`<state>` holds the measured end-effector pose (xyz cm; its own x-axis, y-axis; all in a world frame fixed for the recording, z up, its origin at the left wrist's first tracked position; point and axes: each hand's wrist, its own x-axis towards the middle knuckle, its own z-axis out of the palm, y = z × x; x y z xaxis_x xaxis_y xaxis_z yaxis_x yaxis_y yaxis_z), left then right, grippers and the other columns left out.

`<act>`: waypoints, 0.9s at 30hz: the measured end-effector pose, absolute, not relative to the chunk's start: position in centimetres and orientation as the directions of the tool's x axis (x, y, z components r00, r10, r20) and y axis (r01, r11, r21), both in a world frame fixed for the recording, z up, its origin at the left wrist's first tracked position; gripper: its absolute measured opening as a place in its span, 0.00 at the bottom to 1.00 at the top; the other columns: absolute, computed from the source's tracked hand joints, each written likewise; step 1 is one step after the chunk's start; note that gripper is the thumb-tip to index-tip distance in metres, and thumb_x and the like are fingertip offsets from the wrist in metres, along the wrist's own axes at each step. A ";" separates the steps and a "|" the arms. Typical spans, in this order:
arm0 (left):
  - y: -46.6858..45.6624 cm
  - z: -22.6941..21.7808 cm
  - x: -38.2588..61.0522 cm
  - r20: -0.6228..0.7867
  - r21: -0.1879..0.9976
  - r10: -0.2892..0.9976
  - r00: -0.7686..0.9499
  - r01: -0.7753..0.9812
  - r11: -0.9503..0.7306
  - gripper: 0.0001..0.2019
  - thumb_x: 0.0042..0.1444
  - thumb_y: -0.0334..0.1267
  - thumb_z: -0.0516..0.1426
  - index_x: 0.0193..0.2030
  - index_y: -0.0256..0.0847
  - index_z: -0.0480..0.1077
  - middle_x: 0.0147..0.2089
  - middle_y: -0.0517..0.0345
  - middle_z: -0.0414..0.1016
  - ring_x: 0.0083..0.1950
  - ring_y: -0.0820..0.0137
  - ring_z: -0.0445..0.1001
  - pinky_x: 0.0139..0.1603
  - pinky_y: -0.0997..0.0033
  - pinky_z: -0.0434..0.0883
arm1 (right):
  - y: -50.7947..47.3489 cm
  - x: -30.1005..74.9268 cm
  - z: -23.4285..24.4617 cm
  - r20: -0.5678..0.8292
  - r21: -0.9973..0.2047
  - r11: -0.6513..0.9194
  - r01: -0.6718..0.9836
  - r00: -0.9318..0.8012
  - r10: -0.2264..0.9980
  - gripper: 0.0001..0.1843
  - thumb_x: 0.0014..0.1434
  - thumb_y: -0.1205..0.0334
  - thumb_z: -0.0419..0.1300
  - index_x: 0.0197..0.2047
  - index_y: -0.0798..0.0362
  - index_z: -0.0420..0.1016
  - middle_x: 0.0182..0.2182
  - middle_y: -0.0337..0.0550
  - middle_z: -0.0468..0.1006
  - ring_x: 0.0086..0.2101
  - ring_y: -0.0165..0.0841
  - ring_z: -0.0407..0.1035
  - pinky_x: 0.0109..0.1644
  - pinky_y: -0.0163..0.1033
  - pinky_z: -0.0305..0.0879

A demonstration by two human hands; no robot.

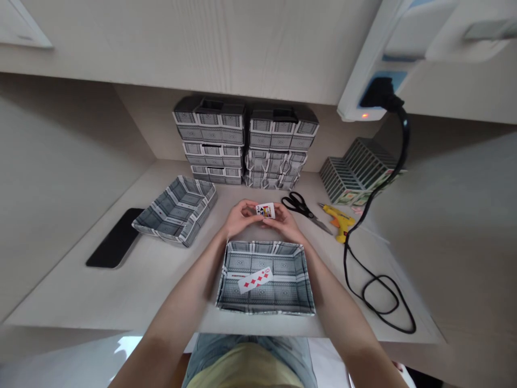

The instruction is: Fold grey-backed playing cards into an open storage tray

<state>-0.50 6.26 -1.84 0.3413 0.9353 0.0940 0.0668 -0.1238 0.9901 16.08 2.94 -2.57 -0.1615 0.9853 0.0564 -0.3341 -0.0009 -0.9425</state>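
Note:
A playing card (265, 210) with a picture face and a black club mark is gripped between both hands, above the far rim of a box. My left hand (241, 218) pinches its left edge, and my right hand (285, 222) closes on its right side. Below them, near the desk's front edge, stands an open box (283, 291) made of grey-patterned playing cards. Inside it lies a narrow, strip-like red diamond card (256, 279), tilted on the bottom. My forearms pass on either side of this box.
Left are another card box (177, 207) and a black phone (115, 237). Stacked card boxes (212, 126) line the back. To the right lie black scissors (306, 209), a yellow glue gun (342, 222), a looping black cable (379, 277) and green-striped card pieces (355, 172). A power strip (375, 70) hangs above.

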 end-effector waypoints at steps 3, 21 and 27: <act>6.3 -1.8 -0.5 0.072 0.994 0.945 0.319 0.050 -0.093 0.24 0.37 0.43 0.64 0.41 0.36 0.65 0.33 0.59 0.71 0.26 0.78 0.66 0.25 0.79 0.63 | 3.2 16.1 -2.9 0.041 -0.949 -0.010 -0.316 -0.154 0.987 0.21 0.39 0.61 0.67 0.38 0.51 0.67 0.37 0.38 0.74 0.35 0.31 0.70 0.35 0.39 0.72; 6.4 -2.1 -0.5 -0.016 0.994 0.914 0.406 0.102 -0.028 0.15 0.38 0.44 0.63 0.27 0.33 0.71 0.23 0.60 0.72 0.24 0.77 0.66 0.27 0.77 0.63 | 3.0 15.9 -2.6 -0.044 -0.988 -0.054 -0.144 -0.070 0.997 0.17 0.39 0.53 0.66 0.27 0.55 0.69 0.14 0.31 0.68 0.15 0.22 0.58 0.17 0.30 0.51; 6.4 -1.5 -0.6 -0.047 0.996 0.927 0.371 0.082 0.018 0.15 0.36 0.43 0.64 0.27 0.32 0.71 0.22 0.61 0.72 0.23 0.78 0.66 0.27 0.77 0.62 | 3.4 16.3 -3.1 -0.070 -0.962 -0.086 -0.257 -0.072 0.995 0.17 0.39 0.56 0.67 0.33 0.55 0.73 0.19 0.34 0.70 0.19 0.23 0.60 0.23 0.31 0.55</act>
